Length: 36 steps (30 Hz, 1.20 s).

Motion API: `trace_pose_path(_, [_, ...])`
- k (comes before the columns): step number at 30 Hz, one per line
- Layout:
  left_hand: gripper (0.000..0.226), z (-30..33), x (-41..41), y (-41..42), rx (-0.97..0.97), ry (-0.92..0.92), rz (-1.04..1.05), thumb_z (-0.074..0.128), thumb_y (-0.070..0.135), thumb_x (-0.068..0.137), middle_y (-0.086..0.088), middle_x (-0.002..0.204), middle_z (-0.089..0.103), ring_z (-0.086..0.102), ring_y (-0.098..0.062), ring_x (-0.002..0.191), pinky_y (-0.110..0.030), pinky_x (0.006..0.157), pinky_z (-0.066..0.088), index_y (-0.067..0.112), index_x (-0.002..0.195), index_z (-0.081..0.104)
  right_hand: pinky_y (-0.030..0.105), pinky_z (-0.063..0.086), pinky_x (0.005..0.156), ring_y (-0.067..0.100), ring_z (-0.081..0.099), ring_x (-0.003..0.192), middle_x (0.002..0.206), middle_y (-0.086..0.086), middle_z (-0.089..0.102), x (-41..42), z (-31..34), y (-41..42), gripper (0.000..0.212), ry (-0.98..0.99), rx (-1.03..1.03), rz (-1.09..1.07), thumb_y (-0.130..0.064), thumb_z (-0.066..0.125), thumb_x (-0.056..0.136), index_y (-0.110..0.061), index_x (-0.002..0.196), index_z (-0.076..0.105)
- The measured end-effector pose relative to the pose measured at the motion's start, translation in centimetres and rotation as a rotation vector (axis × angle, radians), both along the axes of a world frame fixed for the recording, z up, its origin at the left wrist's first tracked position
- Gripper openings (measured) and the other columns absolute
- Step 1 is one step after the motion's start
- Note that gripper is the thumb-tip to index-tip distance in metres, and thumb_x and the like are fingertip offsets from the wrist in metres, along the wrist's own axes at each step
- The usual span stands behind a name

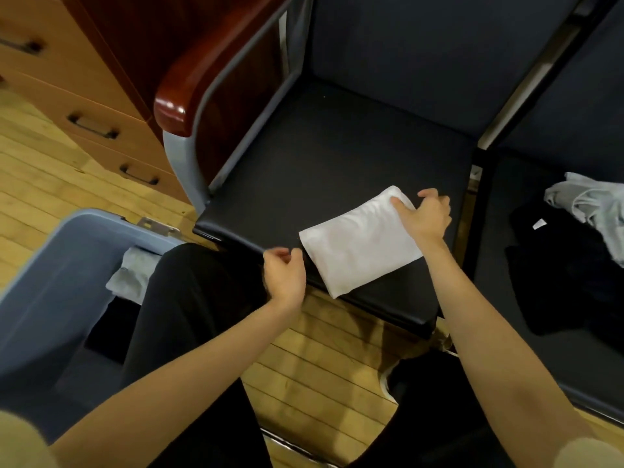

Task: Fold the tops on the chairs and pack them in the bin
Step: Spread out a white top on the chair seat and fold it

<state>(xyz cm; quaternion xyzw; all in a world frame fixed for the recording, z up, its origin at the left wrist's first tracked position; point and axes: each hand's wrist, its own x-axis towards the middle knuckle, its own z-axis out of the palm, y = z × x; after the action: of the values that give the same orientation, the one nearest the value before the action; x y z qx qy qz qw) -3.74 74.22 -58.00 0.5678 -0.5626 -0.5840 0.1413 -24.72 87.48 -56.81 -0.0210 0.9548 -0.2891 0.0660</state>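
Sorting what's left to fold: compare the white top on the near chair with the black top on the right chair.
The white top is folded into a compact rectangle; the black top lies spread and unfolded. The right hand grips the white one; nothing holds the black one, whose far edge a grey garment overlaps. Both lie on dark chair seats.

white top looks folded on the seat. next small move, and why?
Probably: left hand grips the near end of the white top so both hands can lift it to the bin. It lies folded; the right hand already pinches its far corner, the left holds nothing beside it.
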Motion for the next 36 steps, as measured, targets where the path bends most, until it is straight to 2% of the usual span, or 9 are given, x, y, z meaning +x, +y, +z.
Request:
trace_pose_path(2, [0.02,-0.8,0.6,1.2,0.129,-0.005,0.003,0.051,0.027,0.093,0.0,0.081,0.052,0.053,-0.022,0.081,-0.031,0.069,0.044,0.008,0.098,0.048,0.04,0.04,0.104,0.031,0.046,0.122,0.132,0.016,0.044,-0.4,-0.4,0.2,0.058,-0.098,-0.054,0.025,-0.047,0.068,0.084,-0.007,0.123,0.052])
trace_pose_path(6, [0.044,-1.6,1.0,2.7,0.37,0.009,-0.009,0.037,0.049,0.098,-0.008,0.101,0.062,0.061,-0.027,0.096,-0.043,0.09,0.049,0.011,0.115,0.049,0.046,0.045,0.1,0.032,0.048,0.123,0.128,0.017,0.05,0.6,-0.8,-0.1,0.058,-0.124,-0.077,0.075,-0.048,0.066,0.085,-0.003,0.119,0.055])
trace_pose_path(11, [0.054,-1.5,1.5,3.4,0.397,0.146,-0.006,0.029,0.056,0.099,0.001,0.126,0.056,0.056,-0.019,0.11,-0.035,0.093,0.048,0.018,0.135,0.042,0.037,0.049,0.085,0.029,0.057,0.104,0.12,0.015,0.05,3.7,-0.8,0.5,0.055,-0.16,-0.107,0.123,-0.044,0.07,0.083,-0.002,0.115,0.054])
trace_pose_path(15, [0.056,-0.8,2.0,2.6,0.434,0.17,-0.008,0.03,0.058,0.098,0.001,0.123,0.058,0.059,-0.018,0.106,-0.03,0.081,0.05,0.019,0.135,0.045,0.037,0.049,0.078,0.026,0.057,0.096,0.108,0.011,0.054,7.3,-0.7,2.3,0.048,-0.146,-0.126,0.139,-0.042,0.064,0.089,-0.003,0.112,0.049])
trace_pose_path(19, [0.043,0.4,2.9,1.4,0.265,0.149,-0.196,0.044,0.047,0.098,-0.007,0.115,0.064,0.064,-0.019,0.097,-0.031,0.075,0.055,0.011,0.12,0.054,0.033,0.045,0.068,0.02,0.055,0.084,0.094,0.003,0.052,10.2,0.4,3.5,0.039,-0.119,-0.119,0.127,-0.039,0.056,0.095,-0.006,0.111,0.042])
trace_pose_path(24, [0.038,4.8,2.7,-1.8,0.205,0.215,-0.2,0.053,0.036,0.096,-0.006,0.108,0.063,0.063,-0.018,0.092,-0.026,0.068,0.052,0.009,0.123,0.052,0.023,0.039,0.057,0.012,0.052,0.075,0.09,0.001,0.052,12.2,4.3,1.3,0.033,-0.02,-0.21,0.158,-0.035,0.06,0.094,-0.009,0.105,0.042])
trace_pose_path(30, [0.03,12.6,5.2,-9.8,-0.04,0.338,-0.175,0.049,0.03,0.098,-0.004,0.109,0.061,0.06,-0.019,0.099,-0.034,0.089,0.05,0.013,0.123,0.054,0.017,0.036,0.059,0.005,0.048,0.072,0.08,-0.01,0.046,15.3,11.1,-6.4,0.032,0.089,-0.423,0.21,-0.034,0.062,0.091,-0.01,0.103,0.044])
trace_pose_path(34, [0.016,15.7,10.3,-16.2,-0.261,0.401,-0.164,0.049,0.031,0.099,-0.001,0.097,0.063,0.062,-0.014,0.089,-0.026,0.076,0.054,0.018,0.102,0.057,0.022,0.039,0.07,0.008,0.05,0.081,0.083,-0.014,0.044,18.9,14.7,-13.1,0.035,0.094,-0.546,0.301,-0.029,0.063,0.091,-0.009,0.112,0.043])
trace_pose_path(36, [0.017,16.4,13.4,-19.3,-0.353,0.384,-0.142,0.049,0.03,0.099,0.004,0.083,0.06,0.059,-0.005,0.075,-0.015,0.061,0.047,0.015,0.095,0.057,0.02,0.039,0.068,0.008,0.05,0.083,0.084,-0.014,0.043,21.1,15.6,-16.6,0.035,0.074,-0.582,0.361,-0.025,0.063,0.091,-0.011,0.111,0.04])
